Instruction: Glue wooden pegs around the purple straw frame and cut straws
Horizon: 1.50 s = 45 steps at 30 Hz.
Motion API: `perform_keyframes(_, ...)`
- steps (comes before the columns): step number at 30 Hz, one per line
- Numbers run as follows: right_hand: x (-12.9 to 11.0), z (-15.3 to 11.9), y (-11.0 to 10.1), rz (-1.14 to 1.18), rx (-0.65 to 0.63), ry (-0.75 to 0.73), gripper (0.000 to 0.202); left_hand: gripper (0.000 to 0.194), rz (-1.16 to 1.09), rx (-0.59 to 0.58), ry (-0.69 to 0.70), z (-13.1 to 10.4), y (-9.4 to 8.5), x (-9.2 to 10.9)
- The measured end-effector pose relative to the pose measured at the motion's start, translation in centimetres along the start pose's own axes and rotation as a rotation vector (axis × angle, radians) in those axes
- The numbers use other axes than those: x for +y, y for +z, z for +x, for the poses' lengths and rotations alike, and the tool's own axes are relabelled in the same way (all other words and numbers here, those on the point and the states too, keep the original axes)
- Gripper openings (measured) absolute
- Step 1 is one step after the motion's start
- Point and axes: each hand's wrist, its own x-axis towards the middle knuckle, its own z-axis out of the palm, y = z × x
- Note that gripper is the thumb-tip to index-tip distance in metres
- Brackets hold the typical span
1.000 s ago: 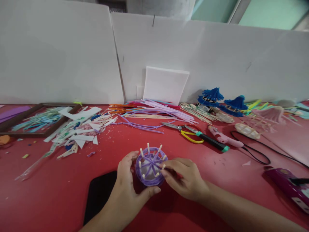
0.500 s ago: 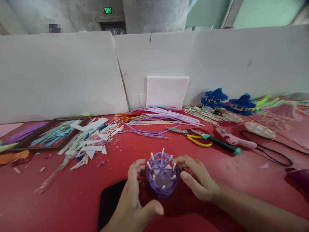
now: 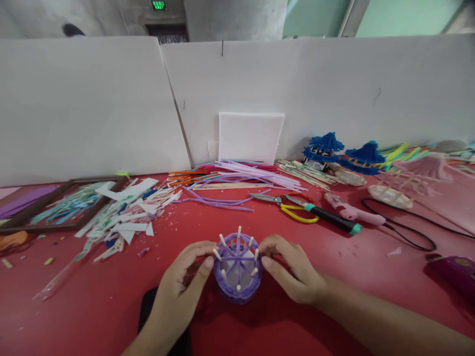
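Note:
Between my hands is a small round purple pipe-cleaner frame (image 3: 238, 291), with several pale wooden stick ends rising around its rim and purple strands crossing its top like spokes. My left hand (image 3: 185, 277) pinches its left side, thumb and fingertips against the rim. On the opposite side, the thumb and index finger of my right hand (image 3: 293, 272) close on the rim. Whether the frame's underside touches the table is hidden.
A black phone-like slab (image 3: 146, 306) lies under my left forearm. Beyond are pipe cleaners (image 3: 256, 175), scissors (image 3: 274, 199), a black-handled cutter (image 3: 334, 217), a pink glue gun (image 3: 354, 210) with its cord, blue-roofed models (image 3: 326, 146), paper scraps (image 3: 133, 227) and a brown frame (image 3: 67, 185).
My left thumb has come up from below and closed on the rim, where that hand was spread open. My right hand stays at the right side. The view has shifted slightly.

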Motion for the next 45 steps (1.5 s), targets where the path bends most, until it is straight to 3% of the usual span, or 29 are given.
perform_keyframes(5, -0.1, 0.2, 0.0, -0.009, -0.025, -0.089, 0.013, 0.018, 0.013, -0.019, 0.044, 0.0, 0.3, 0.0)
perform_keyframes(16, 0.1, 0.2, 0.3, -0.031, -0.033, -0.069, 0.010, 0.019, 0.039, -0.064, 0.012, -0.2, 0.2, 0.0)
perform_keyframes(28, -0.1, 0.1, 0.4, -0.049, -0.029, -0.070, 0.012, 0.030, -0.233, -0.048, -0.240, -0.5, 0.4, -1.2)
perform_keyframes(33, -0.3, -0.2, 0.6, -0.027, -0.014, -0.037, 0.011, 0.030, -0.285, -0.017, -0.211, -0.6, 0.5, -0.5)
perform_keyframes(38, -0.3, -0.2, 0.8, 0.021, 0.017, 0.019, 0.011, 0.032, -0.322, -0.100, -0.148, -0.6, 0.3, -0.2)
perform_keyframes(45, -0.1, 0.0, 1.4, 0.194, 0.053, 0.114, 0.006, 0.028, -0.206, 0.029, -0.113, -1.3, 0.2, -0.3)
